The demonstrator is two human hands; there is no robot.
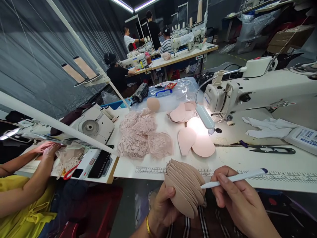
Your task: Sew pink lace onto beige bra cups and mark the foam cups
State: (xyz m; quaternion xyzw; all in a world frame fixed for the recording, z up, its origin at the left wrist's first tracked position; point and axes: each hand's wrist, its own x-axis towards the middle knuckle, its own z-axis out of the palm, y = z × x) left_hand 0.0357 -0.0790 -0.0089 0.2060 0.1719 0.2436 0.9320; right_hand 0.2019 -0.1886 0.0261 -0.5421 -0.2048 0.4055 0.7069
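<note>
My left hand point(164, 206) is closed round a fanned stack of beige bra cups point(184, 188), held up in front of the table's near edge. Between the thumb and fingers of my right hand point(235, 190) is a white marker pen point(236, 178); its tip points left and reaches the right edge of the stack. Beyond my hands, pale pink cup pieces point(187, 140) lie under the lit lamp. To their left is a heap of pink lace pieces point(138, 135). A printed ruler strip point(151, 170) runs along the table's front.
A white sewing machine point(262, 89) with a small lamp point(205, 117) stands at the right. Near it lie black thread snips point(274, 149) and a white cloth point(264, 127). A clear plastic bin point(183, 89) stands behind the table. At left, a co-worker's hands point(49, 148) work at another machine.
</note>
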